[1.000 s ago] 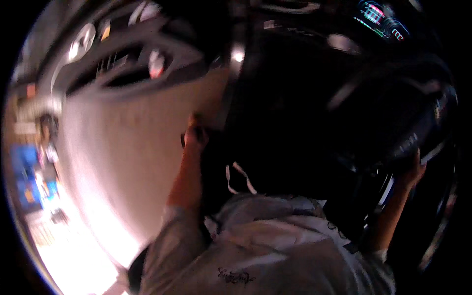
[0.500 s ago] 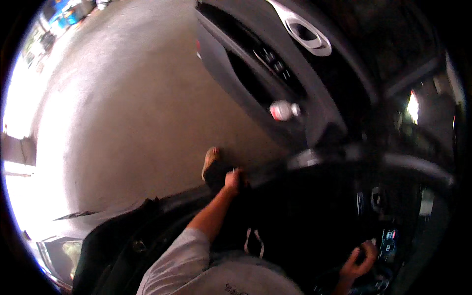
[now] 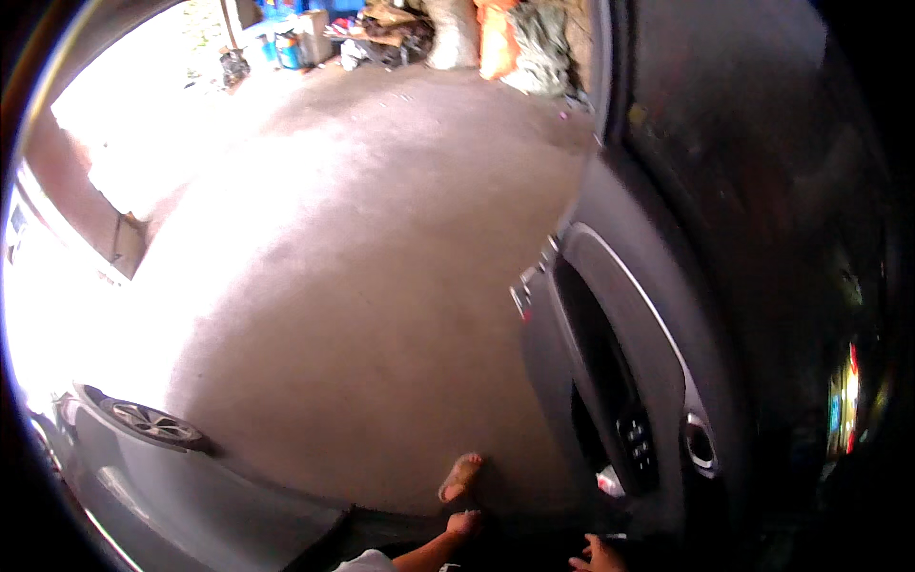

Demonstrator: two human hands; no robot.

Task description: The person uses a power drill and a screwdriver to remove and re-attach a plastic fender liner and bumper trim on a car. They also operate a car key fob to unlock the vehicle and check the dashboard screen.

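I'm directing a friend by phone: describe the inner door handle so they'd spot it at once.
Find the open car door filling the picture's right side. Low on its inner panel, above and right of the person's right hand, is the door handle. It is a dark oval with a bright silver rim, unlike the small buttons left of it.
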